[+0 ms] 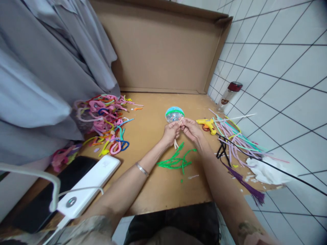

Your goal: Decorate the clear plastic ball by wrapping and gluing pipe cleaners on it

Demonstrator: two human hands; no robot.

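My left hand (171, 133) and my right hand (190, 129) meet over the middle of the table, fingers pinched together. Between them is a cream-coloured fuzzy strand that looks like a pipe cleaner (176, 144); its ends hang below my left hand. The part within the fingertips is mostly hidden. Just beyond the hands sits a round clear ball (174, 116) with a light blue top and a green band. I cannot tell whether the fingers touch it. Several green pipe cleaners (175, 164) lie loose on the tabletop nearer to me.
At left lies a tangled heap of coloured pipe cleaners (102, 117), with a white power bank (89, 186) nearer. To the right are a yellow glue gun (208, 126), lilac pipe cleaners (231, 136), a purple tassel (245, 183), white tissue (268, 170) and a glass bottle (227, 97). Cardboard (163, 47) stands behind.
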